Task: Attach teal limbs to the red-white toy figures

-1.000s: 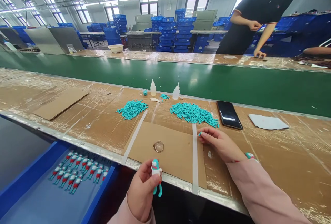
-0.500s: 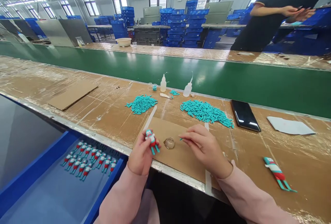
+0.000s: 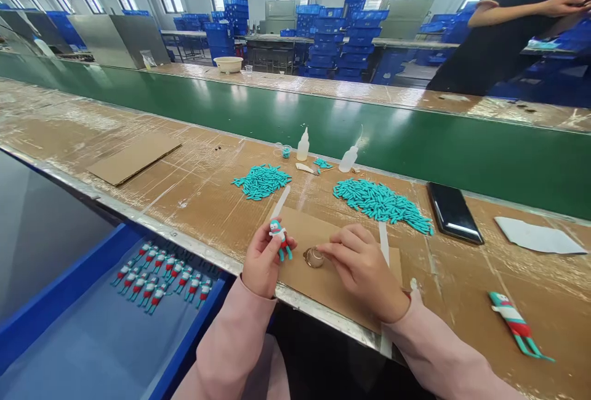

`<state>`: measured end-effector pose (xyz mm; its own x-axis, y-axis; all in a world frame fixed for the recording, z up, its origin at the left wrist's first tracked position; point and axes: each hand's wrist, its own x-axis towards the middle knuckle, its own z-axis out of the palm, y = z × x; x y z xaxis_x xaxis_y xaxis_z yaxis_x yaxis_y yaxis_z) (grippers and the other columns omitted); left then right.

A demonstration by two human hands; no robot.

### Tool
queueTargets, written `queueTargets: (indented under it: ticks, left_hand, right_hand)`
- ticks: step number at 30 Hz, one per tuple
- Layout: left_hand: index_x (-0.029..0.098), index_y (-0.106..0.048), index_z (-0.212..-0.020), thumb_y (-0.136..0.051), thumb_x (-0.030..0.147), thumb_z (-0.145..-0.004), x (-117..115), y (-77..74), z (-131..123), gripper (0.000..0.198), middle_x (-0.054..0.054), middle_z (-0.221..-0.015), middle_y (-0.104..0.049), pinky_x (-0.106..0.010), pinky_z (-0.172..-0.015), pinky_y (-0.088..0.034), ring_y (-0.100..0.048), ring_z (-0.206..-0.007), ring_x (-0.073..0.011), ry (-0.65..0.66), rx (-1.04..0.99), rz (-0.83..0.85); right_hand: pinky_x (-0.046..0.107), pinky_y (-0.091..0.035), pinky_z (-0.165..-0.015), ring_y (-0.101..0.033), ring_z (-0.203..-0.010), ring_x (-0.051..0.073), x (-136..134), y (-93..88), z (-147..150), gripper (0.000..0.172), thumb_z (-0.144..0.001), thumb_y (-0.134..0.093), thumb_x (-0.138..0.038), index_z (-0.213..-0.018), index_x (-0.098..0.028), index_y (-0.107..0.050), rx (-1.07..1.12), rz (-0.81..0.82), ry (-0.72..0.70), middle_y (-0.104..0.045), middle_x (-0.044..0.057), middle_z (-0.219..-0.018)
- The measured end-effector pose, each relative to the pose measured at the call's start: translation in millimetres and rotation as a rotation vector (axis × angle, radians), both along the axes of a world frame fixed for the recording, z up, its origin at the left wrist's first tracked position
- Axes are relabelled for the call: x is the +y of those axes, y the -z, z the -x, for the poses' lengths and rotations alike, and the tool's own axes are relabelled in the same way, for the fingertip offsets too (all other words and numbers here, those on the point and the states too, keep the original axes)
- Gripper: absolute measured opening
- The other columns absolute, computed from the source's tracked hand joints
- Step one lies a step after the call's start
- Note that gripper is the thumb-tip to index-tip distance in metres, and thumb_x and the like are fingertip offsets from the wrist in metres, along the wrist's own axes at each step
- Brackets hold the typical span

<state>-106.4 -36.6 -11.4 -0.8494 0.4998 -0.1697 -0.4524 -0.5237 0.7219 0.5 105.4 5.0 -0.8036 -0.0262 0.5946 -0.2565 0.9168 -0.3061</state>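
Observation:
My left hand (image 3: 261, 263) is closed round a small figurine (image 3: 279, 240) with a teal head, white top, red shorts and teal legs, its face turned up. Over a small round glass cup (image 3: 314, 257) on the cardboard, my right hand (image 3: 362, 268) has thumb and forefinger pinched at the rim. What sits between those fingertips is hidden now. Behind the hands lie two heaps of small teal pointed pieces, a left heap (image 3: 262, 181) and a larger right heap (image 3: 381, 203). A similar figurine (image 3: 517, 323) rests on the table at the right.
Rows of finished-looking figurines (image 3: 161, 274) lie in a blue crate (image 3: 87, 326) below the table edge at left. Two squeeze bottles (image 3: 303, 146), a black phone (image 3: 455, 212) and a white cloth (image 3: 538, 235) stand or lie near the green belt (image 3: 258, 101). Across it stands another person (image 3: 503, 37).
My right hand has moved left to the glass cup; the small teal piece at its fingertips no longer shows. The left hand still holds the figurine. The view has shifted slightly.

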Motion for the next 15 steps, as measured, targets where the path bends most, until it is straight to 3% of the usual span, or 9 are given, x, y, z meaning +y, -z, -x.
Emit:
queueTargets:
  ticks: [5,8,10,15]
  left_hand:
    - [0.024,-0.071,-0.082,-0.087,0.032,-0.045,1,-0.9,0,0.041,0.001,-0.071,-0.069,-0.023,-0.067,-0.054,-0.068,-0.072,-0.0153,-0.038,0.02,-0.004]
    - [0.024,-0.072,-0.079,-0.088,0.03,-0.043,-4,-2.2,-5,0.04,0.0,-0.07,-0.071,-0.023,-0.067,-0.055,-0.069,-0.073,-0.0173,-0.071,0.046,-0.005]
    - [0.023,-0.072,-0.081,-0.086,0.028,-0.048,-9,-2.2,-15,0.036,-0.001,-0.07,-0.072,-0.023,-0.064,-0.056,-0.069,-0.072,-0.0175,-0.053,0.094,0.001]
    - [0.025,-0.07,-0.083,-0.08,0.022,-0.061,-20,-3.1,-49,0.023,-0.001,-0.074,-0.074,-0.023,-0.06,-0.058,-0.069,-0.071,-0.0186,0.152,0.146,-0.024]
  right_hand:
    - [0.035,-0.036,-0.068,-0.041,-0.078,0.019,0,1.0,1,0.018,-0.09,-0.045,-0.004,-0.09,-0.014,-0.06,0.013,0.034,0.002,-0.053,0.006,-0.081]
    - [0.034,-0.038,-0.069,-0.044,-0.079,0.019,-3,-4.1,-2,0.019,-0.091,-0.045,-0.01,-0.09,-0.017,-0.062,0.022,0.162,0.02,-0.053,0.005,-0.08]
    - [0.032,-0.041,-0.07,-0.048,-0.081,0.019,-6,-10.2,-6,0.017,-0.093,-0.047,-0.018,-0.088,-0.019,-0.062,-0.003,0.39,0.047,-0.054,0.005,-0.083]
    - [0.034,-0.049,-0.083,-0.056,-0.099,0.022,-25,-26.7,-24,0.023,-0.09,-0.054,-0.043,-0.087,-0.021,-0.061,-0.29,1.251,-0.042,-0.061,0.006,-0.1]
